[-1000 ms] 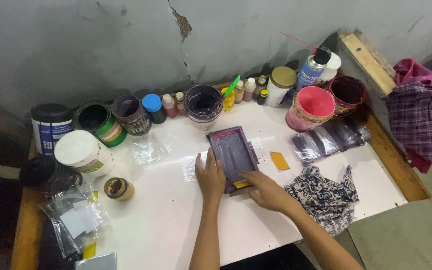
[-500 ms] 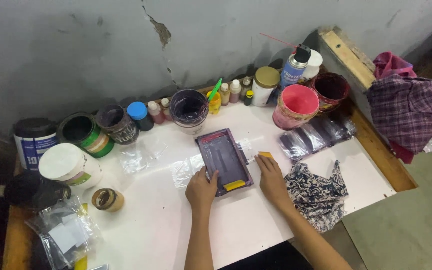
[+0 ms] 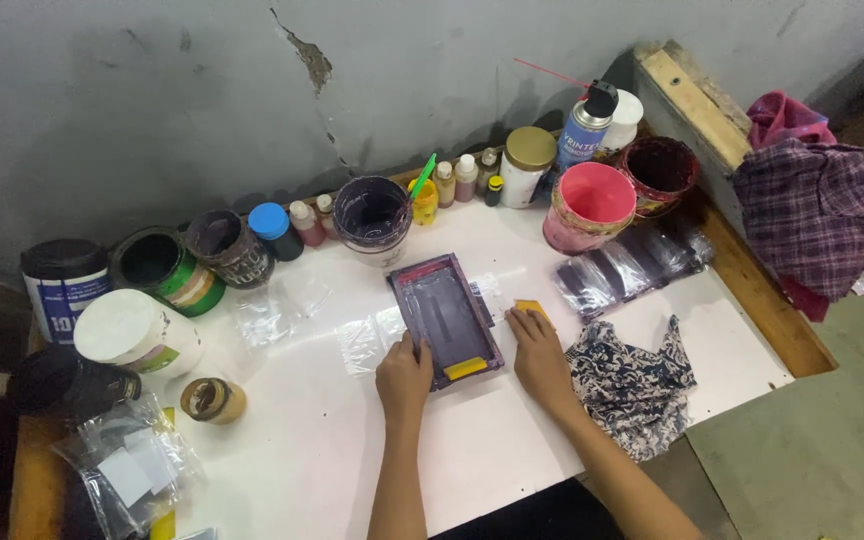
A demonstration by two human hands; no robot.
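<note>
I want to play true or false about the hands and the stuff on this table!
1. The left hand rests on the purple frame. True.
2. The right hand holds the spray can. False: it touches a small yellow piece beside the frame.
3. The pink bucket stands near the wall. True.
4. The patterned cloth lies left of the frame. False: it lies to the right.

Blue-labelled spray can (image 3: pixel 584 128) at the wall; white-lidded tub (image 3: pixel 135 331) far left.
</note>
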